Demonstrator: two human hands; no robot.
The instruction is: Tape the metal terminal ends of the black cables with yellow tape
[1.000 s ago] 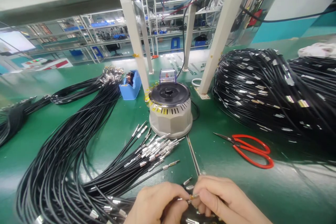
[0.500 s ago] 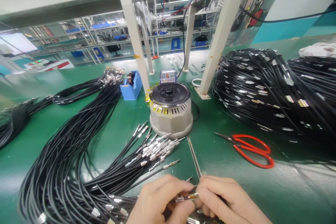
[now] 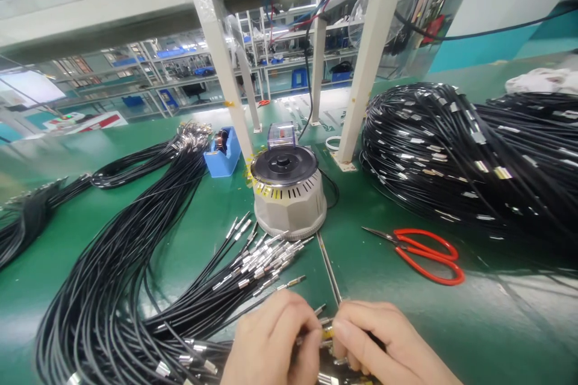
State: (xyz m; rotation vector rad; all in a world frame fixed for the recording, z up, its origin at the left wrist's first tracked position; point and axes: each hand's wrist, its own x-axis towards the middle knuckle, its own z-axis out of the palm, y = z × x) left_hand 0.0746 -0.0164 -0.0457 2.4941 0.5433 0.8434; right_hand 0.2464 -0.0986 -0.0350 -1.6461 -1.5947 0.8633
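Both hands meet low at the near edge of the green worktop (image 3: 406,313), knuckles up. The left hand (image 3: 271,343) and right hand (image 3: 383,349) each pinch closed on one small metal connector (image 3: 326,333) between their fingertips, beside the cable bundle (image 3: 135,289).

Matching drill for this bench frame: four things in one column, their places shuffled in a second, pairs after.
1. red-handled scissors
2. blue tape dispenser
3. round grey machine with black top
4. small metal cable connector

a. pinched between both hands' fingertips
b. flat on the green mat, right of the machine
c. middle of the bench, behind the fanned cable ends
d. left of the machine, by a white post

Pairs: 1-b, 2-d, 3-c, 4-a
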